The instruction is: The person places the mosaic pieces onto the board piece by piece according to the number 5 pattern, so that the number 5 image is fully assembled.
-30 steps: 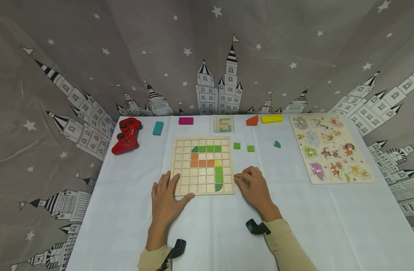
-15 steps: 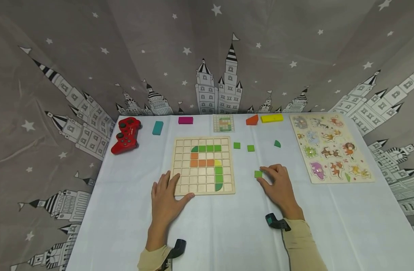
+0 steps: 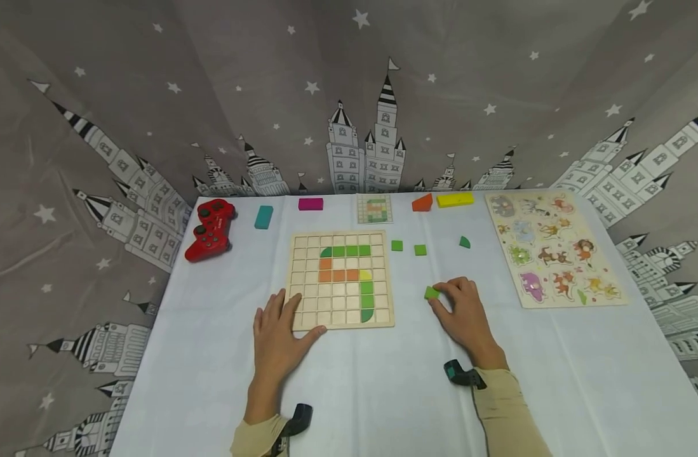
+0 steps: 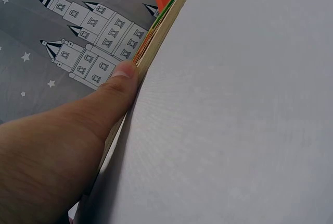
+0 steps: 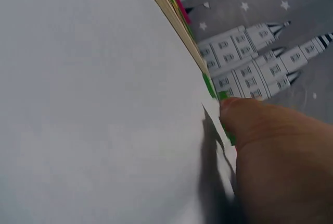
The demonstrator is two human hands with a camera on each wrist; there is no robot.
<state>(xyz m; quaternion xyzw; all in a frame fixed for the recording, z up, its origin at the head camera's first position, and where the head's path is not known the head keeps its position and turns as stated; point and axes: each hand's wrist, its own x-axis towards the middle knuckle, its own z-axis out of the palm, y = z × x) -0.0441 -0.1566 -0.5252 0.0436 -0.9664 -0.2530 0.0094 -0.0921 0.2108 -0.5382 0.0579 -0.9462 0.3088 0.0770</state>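
Observation:
A wooden grid board (image 3: 338, 304) lies flat, with green, orange and yellow tiles in some cells forming a figure like a 5. My left hand (image 3: 280, 336) rests at its lower left corner, fingers spread; the thumb (image 4: 122, 73) lies along the near edge in the left wrist view. Right of the board, my right hand (image 3: 467, 320) pinches a green square tile (image 3: 431, 292) between thumb and fingers, low over the cloth and slightly turned. Two more green squares, one nearer the board (image 3: 397, 245) and one beside it (image 3: 420, 250), and a dark green quarter-circle (image 3: 465, 242) lie beyond.
A pattern card (image 3: 374, 209) stands behind the board. Along the back lie a red game controller (image 3: 213, 230), a teal block (image 3: 263, 217), a magenta block (image 3: 310, 204), an orange block (image 3: 422, 202) and a yellow block (image 3: 455, 200). An animal puzzle board (image 3: 511, 270) lies at right.
My right hand moved right from the board's edge to the loose green square tile and now pinches it, tilted and shifted slightly. The left hand has stayed at the board's corner.

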